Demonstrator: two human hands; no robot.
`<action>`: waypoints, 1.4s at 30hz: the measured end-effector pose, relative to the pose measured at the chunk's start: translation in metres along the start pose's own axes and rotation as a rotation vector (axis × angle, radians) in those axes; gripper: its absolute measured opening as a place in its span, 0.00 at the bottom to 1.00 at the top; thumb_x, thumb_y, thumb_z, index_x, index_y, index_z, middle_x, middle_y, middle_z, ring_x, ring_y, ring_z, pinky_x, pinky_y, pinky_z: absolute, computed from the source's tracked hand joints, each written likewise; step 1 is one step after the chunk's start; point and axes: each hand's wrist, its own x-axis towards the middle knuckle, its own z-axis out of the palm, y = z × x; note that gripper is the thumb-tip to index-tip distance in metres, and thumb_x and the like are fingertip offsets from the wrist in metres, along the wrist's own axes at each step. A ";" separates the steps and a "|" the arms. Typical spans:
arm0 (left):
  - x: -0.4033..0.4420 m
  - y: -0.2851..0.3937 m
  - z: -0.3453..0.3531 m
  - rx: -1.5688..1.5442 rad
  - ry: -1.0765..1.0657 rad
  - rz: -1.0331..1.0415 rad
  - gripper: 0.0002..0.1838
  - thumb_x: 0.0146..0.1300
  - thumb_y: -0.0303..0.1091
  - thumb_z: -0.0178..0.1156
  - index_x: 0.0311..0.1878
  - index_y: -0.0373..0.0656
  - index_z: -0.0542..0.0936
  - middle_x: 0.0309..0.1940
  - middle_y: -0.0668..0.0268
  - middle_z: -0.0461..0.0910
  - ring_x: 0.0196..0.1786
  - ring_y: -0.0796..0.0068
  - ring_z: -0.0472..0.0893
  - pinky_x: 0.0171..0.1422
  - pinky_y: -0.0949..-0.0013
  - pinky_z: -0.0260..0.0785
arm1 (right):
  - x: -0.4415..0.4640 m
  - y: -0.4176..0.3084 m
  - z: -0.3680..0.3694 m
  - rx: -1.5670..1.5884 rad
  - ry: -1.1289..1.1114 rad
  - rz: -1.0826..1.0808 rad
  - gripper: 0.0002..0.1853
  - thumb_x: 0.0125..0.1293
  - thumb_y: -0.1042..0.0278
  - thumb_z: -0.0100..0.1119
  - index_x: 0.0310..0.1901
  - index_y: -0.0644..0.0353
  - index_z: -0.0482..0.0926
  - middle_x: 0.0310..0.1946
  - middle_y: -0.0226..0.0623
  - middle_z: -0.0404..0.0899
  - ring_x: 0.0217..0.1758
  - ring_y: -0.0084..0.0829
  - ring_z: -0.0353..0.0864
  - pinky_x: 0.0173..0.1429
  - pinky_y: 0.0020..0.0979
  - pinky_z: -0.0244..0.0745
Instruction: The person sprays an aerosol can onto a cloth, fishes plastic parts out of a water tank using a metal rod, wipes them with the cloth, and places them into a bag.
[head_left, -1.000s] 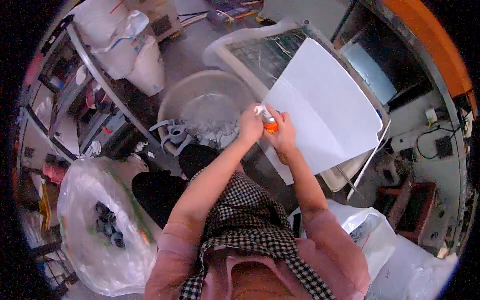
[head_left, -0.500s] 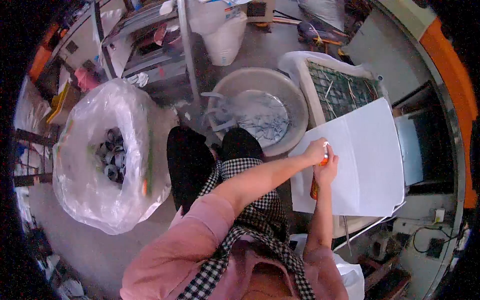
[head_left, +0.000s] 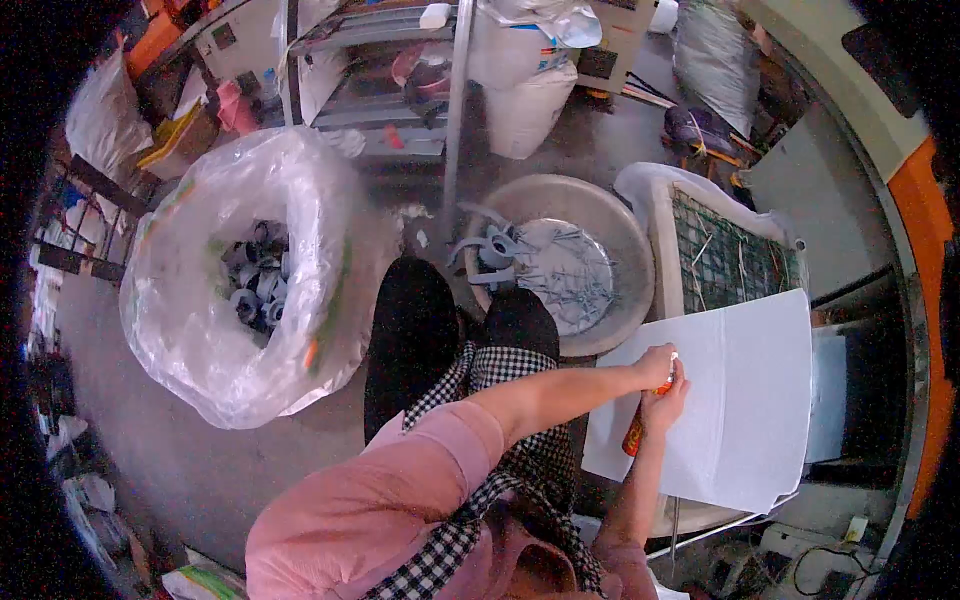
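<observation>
"Two hands of yours meet over the white board [head_left: 755, 400]; what are they on?"

"An orange-red container [head_left: 633, 438], close above the board's left part. Your right hand [head_left: 664, 405] wraps round its body, and the lower end pokes out beside your wrist. Your left hand [head_left: 655, 368] is curled up at the pale top [head_left: 674, 357] (whether those fingers pinch it or merely press on it, I can't make out)."

"How do you do this bit well?"

"I'd let your right hand steady the body without squeezing, and leave the fine work at the top to your left fingertips. Bring both hands in over the board's middle, I'd say, since a slip near its edge could drop the container on the floor."

"And around you?"

"Beyond the board's far edge shows the mesh-topped crate [head_left: 663, 240]. Just off its far left corner stands the basin [head_left: 630, 250], and well to its left the plastic bag [head_left: 190, 330] of grey rings [head_left: 262, 290]."

"What differs from a second ago?"

"Then your hands show at the board's left edge; now they show over its face. Your view is swung round, too, so the bag sits higher in it. Compared with half a second ago, your grip looks much the same."
</observation>
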 end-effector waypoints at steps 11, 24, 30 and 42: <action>-0.004 0.015 -0.014 0.013 -0.033 -0.028 0.08 0.53 0.25 0.54 0.38 0.39 0.73 0.33 0.49 0.79 0.39 0.48 0.80 0.41 0.54 0.72 | -0.001 0.002 0.004 -0.039 0.039 -0.077 0.38 0.45 0.58 0.68 0.61 0.49 0.65 0.38 0.44 0.70 0.38 0.46 0.73 0.40 0.41 0.70; 0.002 -0.004 0.000 0.040 -0.008 -0.050 0.11 0.50 0.29 0.58 0.37 0.36 0.74 0.36 0.48 0.77 0.42 0.47 0.78 0.45 0.54 0.70 | -0.003 -0.007 0.001 -0.006 -0.010 -0.002 0.38 0.44 0.71 0.66 0.61 0.45 0.64 0.42 0.43 0.70 0.43 0.47 0.75 0.44 0.42 0.72; 0.007 -0.016 0.002 0.109 -0.025 0.086 0.11 0.49 0.30 0.58 0.36 0.35 0.74 0.34 0.46 0.78 0.42 0.45 0.78 0.44 0.53 0.70 | -0.002 -0.007 0.002 -0.004 0.037 -0.051 0.37 0.44 0.62 0.68 0.60 0.46 0.65 0.40 0.43 0.70 0.40 0.46 0.74 0.42 0.41 0.70; 0.005 -0.008 -0.008 0.125 -0.003 -0.019 0.09 0.51 0.31 0.57 0.35 0.37 0.74 0.34 0.50 0.77 0.41 0.48 0.77 0.46 0.54 0.69 | 0.003 0.001 0.008 0.038 0.013 -0.018 0.39 0.41 0.57 0.72 0.59 0.45 0.68 0.39 0.43 0.71 0.40 0.47 0.73 0.41 0.42 0.71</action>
